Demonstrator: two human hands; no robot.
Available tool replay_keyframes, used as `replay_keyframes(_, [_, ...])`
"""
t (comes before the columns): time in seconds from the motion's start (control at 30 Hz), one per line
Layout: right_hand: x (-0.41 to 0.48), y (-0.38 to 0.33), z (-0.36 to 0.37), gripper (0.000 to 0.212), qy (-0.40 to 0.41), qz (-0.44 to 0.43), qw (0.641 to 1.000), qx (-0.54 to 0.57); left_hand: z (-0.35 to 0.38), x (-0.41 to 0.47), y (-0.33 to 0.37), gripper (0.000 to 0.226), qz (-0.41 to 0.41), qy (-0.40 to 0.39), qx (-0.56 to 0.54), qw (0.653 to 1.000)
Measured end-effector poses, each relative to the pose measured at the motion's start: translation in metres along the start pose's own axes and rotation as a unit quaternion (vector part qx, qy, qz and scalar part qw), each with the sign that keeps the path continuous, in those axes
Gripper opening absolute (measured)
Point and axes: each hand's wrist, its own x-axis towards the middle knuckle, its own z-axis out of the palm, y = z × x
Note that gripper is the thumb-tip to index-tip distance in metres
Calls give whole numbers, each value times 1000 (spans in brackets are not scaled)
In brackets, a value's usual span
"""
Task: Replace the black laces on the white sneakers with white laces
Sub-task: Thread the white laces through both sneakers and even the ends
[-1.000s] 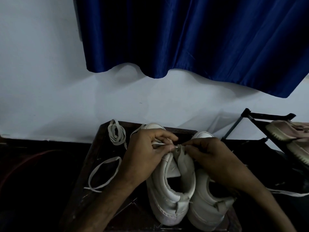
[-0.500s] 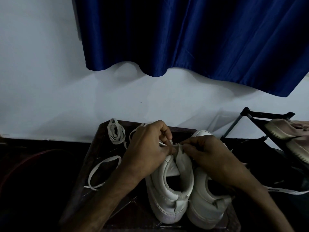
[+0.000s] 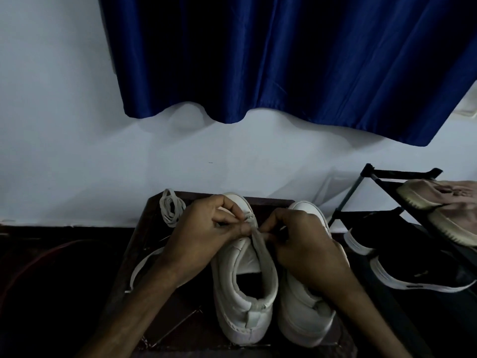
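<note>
Pinching white lace, left hand and right hand meet over the sneaker, mid table.

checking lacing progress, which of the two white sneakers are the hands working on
The left sneaker: the left hand and right hand pinch the white lace over its tongue. The right sneaker just sits beside it.

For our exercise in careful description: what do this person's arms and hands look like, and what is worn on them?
The left hand and right hand are bare: no gloves, and no ring, watch or bracelet shows. The left forearm and right forearm are bare too, with no sleeve in view. In this dim light, finer marks cannot be told.
</note>
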Motion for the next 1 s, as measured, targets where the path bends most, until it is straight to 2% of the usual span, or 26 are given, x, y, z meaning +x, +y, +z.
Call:
replay_keyframes(0.1, [-3, -8, -1, 11, 5, -17, 998, -55, 7, -16, 5, 39, -10, -5, 5, 1000])
replay_keyframes(0.17, [-3, -12, -3, 14, -8, -33, 998, -60, 15, -26, 2, 47, 18, 17, 45, 999])
replay_keyframes(0.37, [-3, 0, -32, 9, -1, 4, 996, -88, 28, -37, -8, 41, 27, 80, 64, 994])
replay_keyframes(0.5, [-6, -2, -60, 9, -102, 14, 984, -144, 29, -37, -9, 40, 21, 77, 39, 996])
replay_keyframes(0.57, [-2, -5, -54, 7, -119, 7, 983, -137, 27, -36, -10, 39, 25, 73, 31, 997])
replay_keyframes(0.63, [3, -6, -38, 15, -123, -17, 986, -112, 27, -35, -11, 38, 28, 65, 24, 997])
replay_keyframes(0.7, [5, -6, -22, 18, -94, -32, 992, -80, 27, -34, -12, 39, 31, 62, 29, 997])
replay_keyframes(0.83, [1, 1, -10, 11, 0, -57, 996, -73, 30, -33, -16, 45, 46, 73, 96, 992])
replay_keyframes(0.9, [1, 7, -12, 12, -21, -72, 996, -45, 30, -31, -18, 51, 65, 75, 163, 982])
replay_keyframes(1.0, [4, 15, -36, 10, -80, -101, 990, -60, 28, -29, -18, 45, 83, 80, 221, 968])
